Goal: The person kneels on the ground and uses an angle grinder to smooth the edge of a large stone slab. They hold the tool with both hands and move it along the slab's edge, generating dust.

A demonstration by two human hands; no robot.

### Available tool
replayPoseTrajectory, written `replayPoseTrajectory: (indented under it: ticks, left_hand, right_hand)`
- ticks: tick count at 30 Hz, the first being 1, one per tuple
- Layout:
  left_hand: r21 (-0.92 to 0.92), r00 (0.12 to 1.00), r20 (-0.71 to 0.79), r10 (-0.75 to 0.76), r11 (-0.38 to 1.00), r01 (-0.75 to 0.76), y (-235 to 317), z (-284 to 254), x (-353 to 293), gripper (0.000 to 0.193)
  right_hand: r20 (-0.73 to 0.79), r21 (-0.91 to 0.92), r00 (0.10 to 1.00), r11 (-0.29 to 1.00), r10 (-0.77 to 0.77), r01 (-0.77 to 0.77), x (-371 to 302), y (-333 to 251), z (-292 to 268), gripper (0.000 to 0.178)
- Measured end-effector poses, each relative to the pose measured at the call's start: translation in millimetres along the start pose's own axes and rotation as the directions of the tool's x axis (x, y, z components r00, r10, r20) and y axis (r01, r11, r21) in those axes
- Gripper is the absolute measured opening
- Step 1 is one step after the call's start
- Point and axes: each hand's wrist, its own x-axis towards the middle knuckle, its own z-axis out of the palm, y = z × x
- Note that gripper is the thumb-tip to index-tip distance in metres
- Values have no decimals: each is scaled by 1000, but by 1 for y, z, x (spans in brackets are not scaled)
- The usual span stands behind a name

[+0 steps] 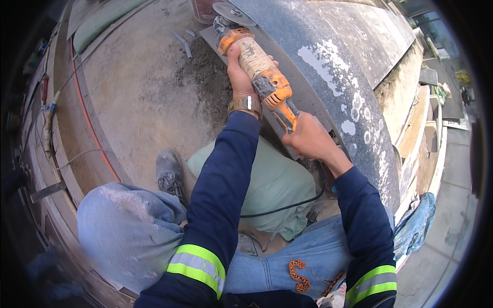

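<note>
An orange and dark grey angle grinder, its body wrapped in tan tape, lies slantwise across my front. My left hand is closed round the taped body from the left, thumb along the top. Around the rear handle, my right hand is closed too. The grinder's round grey disc is at the far end, beside the edge of a curved grey slab with white patches. Whether the disc touches the slab, I cannot tell. A black cord runs below my right hand across a pale green sack.
Dusty ground with a small light strip lies left of the grinder. An orange cable runs along boards at the left. Crumpled blue plastic lies at the right, near wooden boards and paving. My boot stands near the sack.
</note>
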Motion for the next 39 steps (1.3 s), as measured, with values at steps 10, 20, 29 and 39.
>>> replayPoseTrajectory:
  ticks: [10,20,29,39]
  left_hand:
    - [16,1000,-14,14,1000,-14,-8,4,-14,68]
    - [2,1000,-11,4,1000,-4,-12,3,-17,67]
    - [6,1000,-9,15,1000,-15,-14,2,-22,68]
    - [10,1000,-18,17,1000,-16,-16,5,-27,68]
  right_hand:
    - [-17,11,999,1000,29,-29,-11,10,2,27]
    - [-5,-14,1000,1000,-5,5,-12,17,4,31]
    - [-5,-18,1000,1000,-8,8,-12,24,6,37]
    - [-5,2,1000,1000,-26,26,-16,28,6,47]
